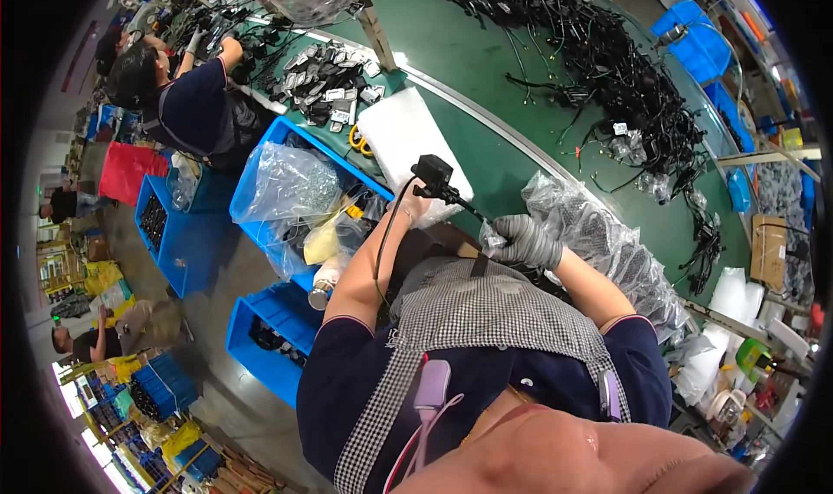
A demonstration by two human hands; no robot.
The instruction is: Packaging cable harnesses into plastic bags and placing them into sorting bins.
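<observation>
1. Currently, the left hand point(416, 200) grips a black block point(431, 170); the gloved right hand point(528, 241) pinches clear plastic point(492, 237) where the black cord point(469, 208) meets it.
2. Step, as judged: two-handed handling of the block, held near the white slab point(412, 129). The next move likely calls for steady left support.
3. Beyond: heaped black cables point(599, 69).

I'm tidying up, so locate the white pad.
In the head view, the white pad lies on the green table above centre, beyond the left hand, with yellow loops at its left edge.
</observation>
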